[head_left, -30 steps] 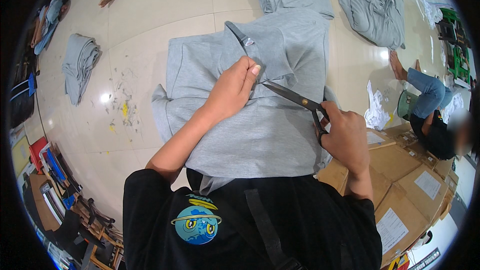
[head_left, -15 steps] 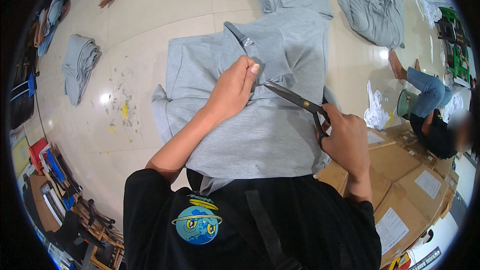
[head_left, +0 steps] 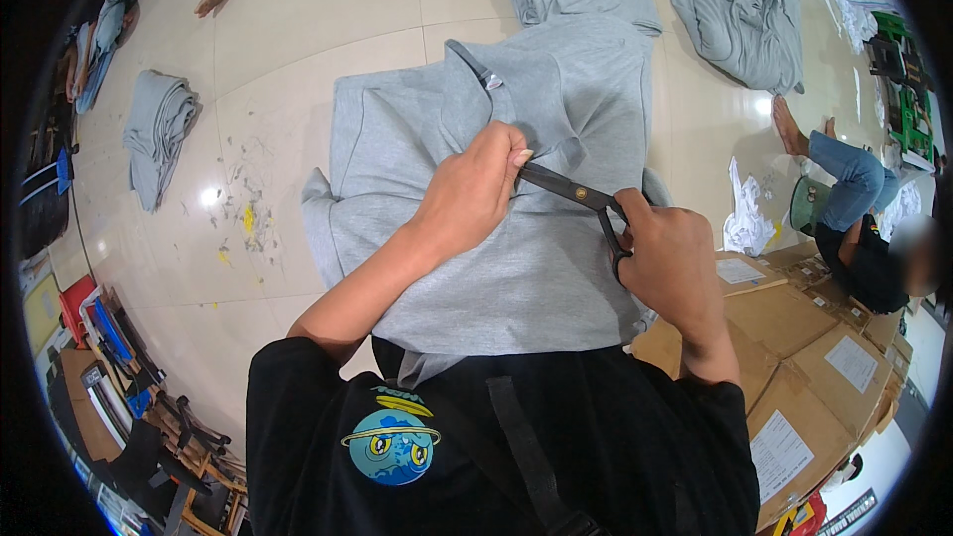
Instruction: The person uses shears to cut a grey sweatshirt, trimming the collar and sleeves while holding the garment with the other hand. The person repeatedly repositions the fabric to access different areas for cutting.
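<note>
Holding black scissors (head_left: 568, 188) and grey fabric (head_left: 486, 288) are two hands (head_left: 469, 194).

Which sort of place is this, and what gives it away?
Probably a garment workshop: heaps of grey cloth on the tiled floor, black scissors in the right hand over a grey collared shirt, and labelled cardboard boxes alongside.

Grey garment piles (head_left: 747, 25) and small scraps (head_left: 248, 219) lie on tiled floor (head_left: 288, 129).
</note>
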A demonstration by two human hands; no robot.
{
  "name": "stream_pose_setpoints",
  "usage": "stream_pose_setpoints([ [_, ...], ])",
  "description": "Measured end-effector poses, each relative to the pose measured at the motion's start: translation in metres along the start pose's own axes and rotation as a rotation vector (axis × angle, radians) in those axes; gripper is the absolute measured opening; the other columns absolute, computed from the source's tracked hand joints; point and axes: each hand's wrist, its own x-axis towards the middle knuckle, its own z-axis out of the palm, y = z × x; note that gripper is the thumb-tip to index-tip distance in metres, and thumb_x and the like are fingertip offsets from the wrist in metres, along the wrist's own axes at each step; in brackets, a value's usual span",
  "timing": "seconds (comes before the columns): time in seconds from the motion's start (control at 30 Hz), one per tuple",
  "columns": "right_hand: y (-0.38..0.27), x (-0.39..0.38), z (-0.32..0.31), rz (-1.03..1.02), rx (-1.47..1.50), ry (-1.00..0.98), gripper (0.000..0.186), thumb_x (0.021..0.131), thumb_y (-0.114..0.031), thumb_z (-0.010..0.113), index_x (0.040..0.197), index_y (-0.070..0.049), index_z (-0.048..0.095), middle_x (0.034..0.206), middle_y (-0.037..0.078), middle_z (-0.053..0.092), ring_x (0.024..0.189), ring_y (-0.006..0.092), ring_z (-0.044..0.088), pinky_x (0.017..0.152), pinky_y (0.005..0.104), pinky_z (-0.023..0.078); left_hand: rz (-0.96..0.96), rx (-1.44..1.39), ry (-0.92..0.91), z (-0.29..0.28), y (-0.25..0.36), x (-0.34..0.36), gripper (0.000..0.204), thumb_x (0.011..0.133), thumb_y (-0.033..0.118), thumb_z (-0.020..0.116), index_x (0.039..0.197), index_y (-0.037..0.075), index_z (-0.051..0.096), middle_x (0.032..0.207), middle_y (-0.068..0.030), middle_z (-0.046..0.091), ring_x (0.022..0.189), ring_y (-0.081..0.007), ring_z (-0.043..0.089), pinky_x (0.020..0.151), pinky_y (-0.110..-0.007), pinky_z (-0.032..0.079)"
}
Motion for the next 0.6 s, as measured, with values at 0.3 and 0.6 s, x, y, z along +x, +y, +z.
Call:
stream_pose_setpoints([
  [0.3, -0.0011, 0.0006, -0.0026, -0.023, -0.03, -0.005, 0.036, 0.075, 0.001, 0.073, 0.11, -0.007, 0.066, 0.075, 0.013, 0.075, 0.069, 0.0395, 0.073, 0.065, 0.0491, 0.055, 0.014, -0.026, -0.005, 0.0023, -0.0042, 0.0015, 0.019, 0.119, 0.022, 0.05, 0.113, 0.004, 0.052, 0.09, -0.0178, 0.061, 0.074, -0.0359, 0.063, 0.069, -0.045, 0.052],
  [0.6, -0.0045, 0.0023, -0.0017, -0.013, -0.059, -0.033, 0.037, 0.076, -0.001, 0.074, 0.112, -0.006, 0.067, 0.075, 0.012, 0.076, 0.07, 0.0394, 0.074, 0.066, 0.0494, 0.056, 0.078, -0.009, 0.029, 0.0034, -0.0027, 0.0019, 0.017, 0.118, 0.019, 0.052, 0.113, 0.003, 0.053, 0.092, -0.0174, 0.065, 0.073, -0.0372, 0.068, 0.065, -0.046, 0.054],
])
